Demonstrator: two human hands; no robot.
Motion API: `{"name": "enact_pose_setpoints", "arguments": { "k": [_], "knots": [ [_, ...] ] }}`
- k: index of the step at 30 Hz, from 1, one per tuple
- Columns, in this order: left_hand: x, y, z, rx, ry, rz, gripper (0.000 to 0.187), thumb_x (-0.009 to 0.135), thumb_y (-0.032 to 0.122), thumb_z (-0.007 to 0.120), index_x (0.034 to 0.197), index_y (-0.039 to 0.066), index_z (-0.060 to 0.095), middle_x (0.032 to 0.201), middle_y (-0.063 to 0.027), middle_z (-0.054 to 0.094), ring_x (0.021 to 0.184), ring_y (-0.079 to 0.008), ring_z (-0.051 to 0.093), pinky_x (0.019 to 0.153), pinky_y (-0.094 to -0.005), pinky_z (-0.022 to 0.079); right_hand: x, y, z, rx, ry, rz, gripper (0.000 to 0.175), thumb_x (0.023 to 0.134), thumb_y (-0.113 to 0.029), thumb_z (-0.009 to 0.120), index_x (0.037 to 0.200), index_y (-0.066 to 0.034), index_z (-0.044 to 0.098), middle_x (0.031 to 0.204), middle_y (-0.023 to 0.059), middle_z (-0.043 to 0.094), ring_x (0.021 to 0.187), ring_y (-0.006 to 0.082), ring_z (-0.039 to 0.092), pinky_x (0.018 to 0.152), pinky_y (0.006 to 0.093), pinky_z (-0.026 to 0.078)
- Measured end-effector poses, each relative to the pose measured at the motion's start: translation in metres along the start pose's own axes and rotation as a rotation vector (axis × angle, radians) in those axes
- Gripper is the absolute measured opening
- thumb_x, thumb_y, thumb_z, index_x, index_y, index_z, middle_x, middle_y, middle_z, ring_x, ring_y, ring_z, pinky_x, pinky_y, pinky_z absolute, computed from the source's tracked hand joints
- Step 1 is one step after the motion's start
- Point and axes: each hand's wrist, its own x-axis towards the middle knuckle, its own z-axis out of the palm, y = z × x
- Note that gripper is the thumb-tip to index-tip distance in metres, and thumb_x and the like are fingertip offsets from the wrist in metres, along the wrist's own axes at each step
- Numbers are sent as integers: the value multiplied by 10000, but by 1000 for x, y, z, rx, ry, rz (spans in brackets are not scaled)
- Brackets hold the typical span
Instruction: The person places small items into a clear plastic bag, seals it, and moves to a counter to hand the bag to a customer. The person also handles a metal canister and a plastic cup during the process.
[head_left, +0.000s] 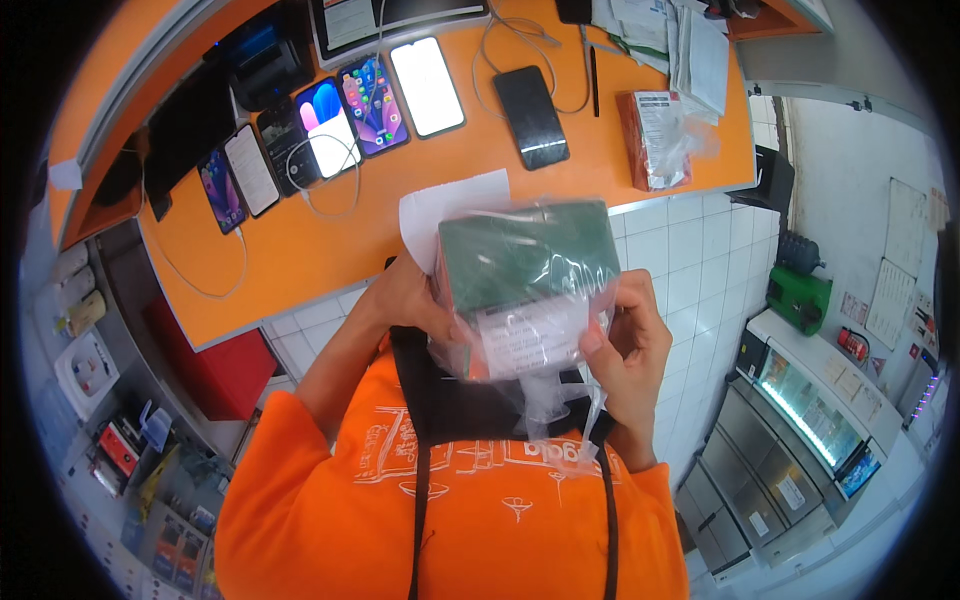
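Between my two hands, in front of my chest, is a green box (525, 251) inside a clear plastic bag (544, 397). The bag's gathered end hangs down toward my apron. A white printed label (534, 337) shows through the plastic on the side facing me. My left hand (420, 296) grips the box's left side, its thumb on the near corner. On the right side, my right hand (626, 337) holds the bag with its thumb beside the label. A white sheet of paper (454, 206) sticks out behind the box at upper left; what holds it is hidden.
Several lit phones (373, 105) and charging cables line the orange counter (300, 262). A dark phone (531, 116) lies farther right. Near the right edge stands another bagged red-and-white box (658, 139) beside stacked papers (694, 60). A red box-like object (206, 364) is below the counter.
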Motion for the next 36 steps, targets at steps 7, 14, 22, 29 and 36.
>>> {"name": "enact_pose_setpoints", "arguments": {
  "k": [7, 14, 22, 29, 36],
  "knots": [
    [2, 2, 6, -246, -1, -17, 1157, 467, 252, 1005, 1438, 3, 427, 1335, -78, 567, 1234, -188, 526, 1036, -342, 424, -16, -2, 3, 199, -85, 144, 358, 697, 14, 576, 1036, -66, 496, 1173, 82, 446, 1122, 193, 450, 1058, 327, 300],
    [1, 10, 6, -211, -30, -13, 1145, 487, 262, 1002, 1447, 6, 432, 1360, -91, 558, 1244, -205, 530, 1041, -339, 425, -22, -12, 12, 269, -5, 249, 358, 825, -39, 707, 1107, -43, 487, 1190, 88, 448, 1168, 196, 458, 1058, 338, 332],
    [4, 16, 12, -428, -35, -29, 1172, 447, 253, 1005, 1444, -2, 444, 1414, -146, 538, 1301, -262, 525, 1078, -374, 418, -26, -4, 12, 140, -38, 117, 458, 824, 76, 629, 1222, -20, 425, 1269, 128, 432, 1239, 210, 445, 1083, 374, 330],
    [-1, 8, 11, -388, 50, -98, 1048, 524, 353, 973, 1401, 15, 510, 1382, -135, 577, 1274, -244, 551, 1085, -403, 431, -33, -2, 18, 195, -19, 161, 469, 811, -1, 695, 1219, -24, 466, 1274, 143, 432, 1225, 232, 452, 1058, 371, 345],
    [-5, 13, 5, -310, 64, -226, 973, 588, 335, 917, 1411, 28, 498, 1366, -108, 576, 1266, -225, 549, 1063, -372, 436, -33, 8, 6, -51, -141, -2, 482, 812, -164, 781, 1216, -21, 561, 1234, 163, 489, 1134, 288, 516, 974, 380, 405]
  ]
}}
